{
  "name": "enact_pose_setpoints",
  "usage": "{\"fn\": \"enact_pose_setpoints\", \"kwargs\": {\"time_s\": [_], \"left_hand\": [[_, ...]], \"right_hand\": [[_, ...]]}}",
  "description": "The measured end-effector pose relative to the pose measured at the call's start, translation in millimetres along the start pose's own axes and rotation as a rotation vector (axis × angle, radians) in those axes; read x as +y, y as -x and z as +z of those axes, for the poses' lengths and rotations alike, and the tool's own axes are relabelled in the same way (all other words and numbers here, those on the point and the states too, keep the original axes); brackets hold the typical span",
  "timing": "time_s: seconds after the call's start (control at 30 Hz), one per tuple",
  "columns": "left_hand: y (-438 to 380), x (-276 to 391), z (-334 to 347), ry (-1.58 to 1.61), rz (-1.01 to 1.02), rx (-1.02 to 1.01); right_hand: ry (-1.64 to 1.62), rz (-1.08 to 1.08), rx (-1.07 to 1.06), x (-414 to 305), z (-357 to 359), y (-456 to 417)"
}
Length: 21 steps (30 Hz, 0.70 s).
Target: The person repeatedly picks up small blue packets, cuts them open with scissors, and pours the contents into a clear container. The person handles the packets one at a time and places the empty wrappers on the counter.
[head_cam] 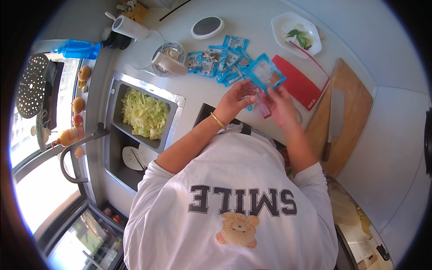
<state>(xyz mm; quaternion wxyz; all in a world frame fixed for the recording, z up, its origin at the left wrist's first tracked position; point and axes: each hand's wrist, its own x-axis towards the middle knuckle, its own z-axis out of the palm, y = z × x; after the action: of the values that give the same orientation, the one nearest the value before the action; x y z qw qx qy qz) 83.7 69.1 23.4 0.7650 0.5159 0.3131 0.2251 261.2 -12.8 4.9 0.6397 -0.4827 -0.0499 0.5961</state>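
Observation:
My right hand [281,104] grips a blue, partly see-through plastic packet [265,72] by its lower edge, raised over the counter. Close at its left, my left hand [238,99] has bent, spread fingers and nothing visibly held in them. Under and between the hands is a pink and clear plastic wrapper [261,104]; whether a finger touches it I cannot tell. Beyond the hands lies a loose pile of similar blue packets [219,62]. To the right a red plastic bag or sheet [297,81] lies flat, partly under the raised packet.
At right, a cleaver [335,114] rests on a wooden cutting board [356,98]. A white plate [278,25] with leafy scraps stands far right. Cut lettuce [145,113] fills a grey basin at the sink [113,145]. Left of the packets stand a glass bowl [184,55] and a round lid [207,27].

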Motion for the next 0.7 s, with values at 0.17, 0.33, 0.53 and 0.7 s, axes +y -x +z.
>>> {"fn": "enact_pose_setpoints", "kwargs": {"time_s": [0.17, 0.33, 0.53, 0.7], "left_hand": [[-2.5, -4.8, 7.0, 0.128, -0.045, 0.233], [-3.8, -4.1, -9.4, 0.240, -0.143, 0.299], [-7.7, -24.7, -52.0, -0.080, -0.158, 0.165], [-9.9, -20.9, -53.7, -0.093, -0.213, 0.122]], "right_hand": [[0.038, 0.090, -0.116, 43.2, 19.5, 21.1], [1.204, -0.518, 0.005, 22.5, -26.6, 34.9], [1.565, -0.596, 0.162, 14.1, -119.8, 53.5], [1.741, -0.511, 0.133, 16.5, -119.2, 51.9]]}}
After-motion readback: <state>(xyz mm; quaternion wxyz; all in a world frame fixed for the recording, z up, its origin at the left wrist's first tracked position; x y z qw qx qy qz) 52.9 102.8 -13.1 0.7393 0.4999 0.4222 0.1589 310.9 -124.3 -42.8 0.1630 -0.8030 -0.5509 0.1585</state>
